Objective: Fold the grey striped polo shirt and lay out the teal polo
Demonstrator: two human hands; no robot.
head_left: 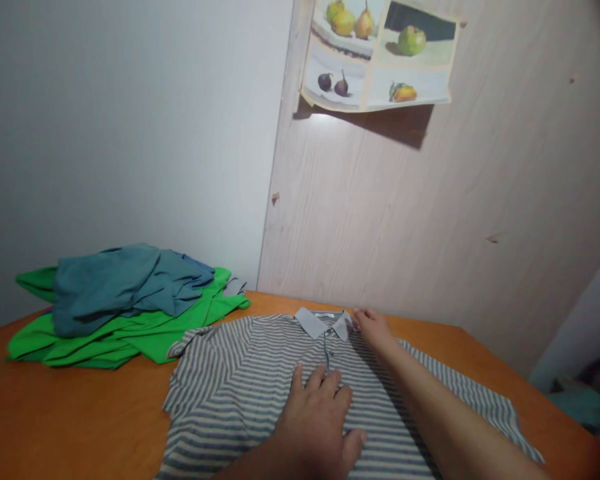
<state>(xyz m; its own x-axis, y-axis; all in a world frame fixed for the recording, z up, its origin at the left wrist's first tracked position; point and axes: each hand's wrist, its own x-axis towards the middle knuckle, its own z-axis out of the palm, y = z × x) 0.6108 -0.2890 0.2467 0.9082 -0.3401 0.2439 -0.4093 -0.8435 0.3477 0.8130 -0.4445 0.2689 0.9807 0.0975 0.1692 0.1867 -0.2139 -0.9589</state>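
Observation:
A grey-and-cream striped polo shirt [260,393] is spread front side up, its pale grey collar [311,324] toward the wall. Flat on its chest, just below the button placket, rests my left hand [317,417] with the fingers apart. My right hand [374,328] reaches across to the right side of the collar. Its fingers are bent together at the collar's edge and appear to pinch the shirt there, though the fingertips are small and partly hidden. The lower part of the shirt runs out of view.
On the orange table [70,413], a heap of a bright green garment [145,337] and a blue-grey garment [110,287] lies at the left. Behind stands a wall with a fruit picture sheet [375,63] taped to it. Blurred cloth shows beyond the table's right edge.

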